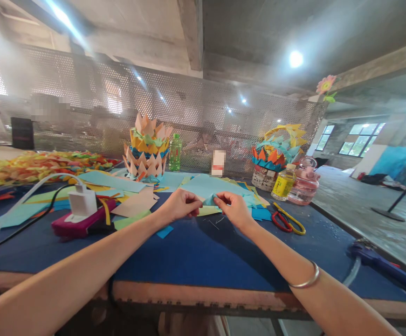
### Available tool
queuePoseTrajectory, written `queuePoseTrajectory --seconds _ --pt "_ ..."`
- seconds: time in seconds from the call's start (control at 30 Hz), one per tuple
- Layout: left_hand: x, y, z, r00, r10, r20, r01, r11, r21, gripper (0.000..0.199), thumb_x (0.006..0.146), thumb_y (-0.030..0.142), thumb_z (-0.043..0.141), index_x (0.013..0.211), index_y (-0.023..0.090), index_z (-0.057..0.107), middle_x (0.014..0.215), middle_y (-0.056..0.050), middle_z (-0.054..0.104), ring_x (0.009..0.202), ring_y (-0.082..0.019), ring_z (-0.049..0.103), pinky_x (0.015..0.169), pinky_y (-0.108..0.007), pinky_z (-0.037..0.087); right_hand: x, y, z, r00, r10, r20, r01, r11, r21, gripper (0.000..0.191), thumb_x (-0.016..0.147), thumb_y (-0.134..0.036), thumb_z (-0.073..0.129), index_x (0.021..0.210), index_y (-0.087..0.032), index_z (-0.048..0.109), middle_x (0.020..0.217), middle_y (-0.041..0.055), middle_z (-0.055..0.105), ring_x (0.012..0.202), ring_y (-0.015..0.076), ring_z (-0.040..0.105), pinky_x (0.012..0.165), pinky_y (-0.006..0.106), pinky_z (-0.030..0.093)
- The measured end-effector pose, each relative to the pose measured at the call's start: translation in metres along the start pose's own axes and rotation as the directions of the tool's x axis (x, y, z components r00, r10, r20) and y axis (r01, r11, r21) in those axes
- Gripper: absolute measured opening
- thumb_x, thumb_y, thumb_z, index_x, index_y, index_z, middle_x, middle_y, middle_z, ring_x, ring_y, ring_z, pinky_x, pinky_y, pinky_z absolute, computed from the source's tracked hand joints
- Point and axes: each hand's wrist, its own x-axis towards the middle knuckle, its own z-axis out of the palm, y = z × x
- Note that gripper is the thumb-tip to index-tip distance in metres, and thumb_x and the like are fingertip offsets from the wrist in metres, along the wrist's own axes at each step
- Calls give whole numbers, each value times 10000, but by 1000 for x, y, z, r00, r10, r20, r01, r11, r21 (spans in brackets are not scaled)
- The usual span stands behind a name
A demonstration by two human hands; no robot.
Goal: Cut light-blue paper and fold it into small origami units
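Blue paper (209,200), one piece; left hand (182,204), right hand (236,208) pinch it; one bracelet (309,278).

Small folded light-blue paper (209,200) between left fingers (193,205) and right fingers (223,200)

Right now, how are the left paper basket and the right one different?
The left basket has peach spikes on top; the right basket has a yellow hoop.
Low down, the left basket has more peach spikes, while the right basket has a blotchy wall.
The left basket stands beside a green bottle, the right basket beside a yellow bottle.
Both have pointed paper and some blue.
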Motion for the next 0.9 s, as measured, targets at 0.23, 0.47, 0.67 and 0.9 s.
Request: queuePoseTrajectory --seconds 0.23,0.47,0.67,0.9 --pt "-3 7 1 999 38 -33 -32 985 172 206 723 301 496 578 160 532 439 26 532 402 -92 490 444 -192 377 0 0 1 1000 7 6 -7 1000 1 281 758 -379 543 840 -133 651 727 47 647 629 145 559 562 243 439" --pt "0 2 2 999 -18 -33 21 993 120 203 735 321 468 623 165 535 510 9 553 467 -116 533 440 -197 406 -1 -2 0 1000 -12 -19 12 999 -29 269 757 -378 543 820 -141 654 711 44 645 636 151 556 576 250 442" --pt "0 6 4 999 -33 -28 29 993 -113 307 706 412 571 808 124 605 660 -29 612 640 -139 584 543 -229 475 -3 -7 2 997 -71 -10 70 996 -62 270 758 -395 550 797 -150 657 692 34 645 639 146 560 601 246 430" --pt "-2 8 2 999 -45 14 47 985 -166 247 657 304 648 811 113 624 643 -9 624 565 -105 570 574 -238 472 -7 -13 5 995 -80 52 82 996 -29 247 763 -379 552 822 -165 661 710 27 652 655 141 572 576 229 425"
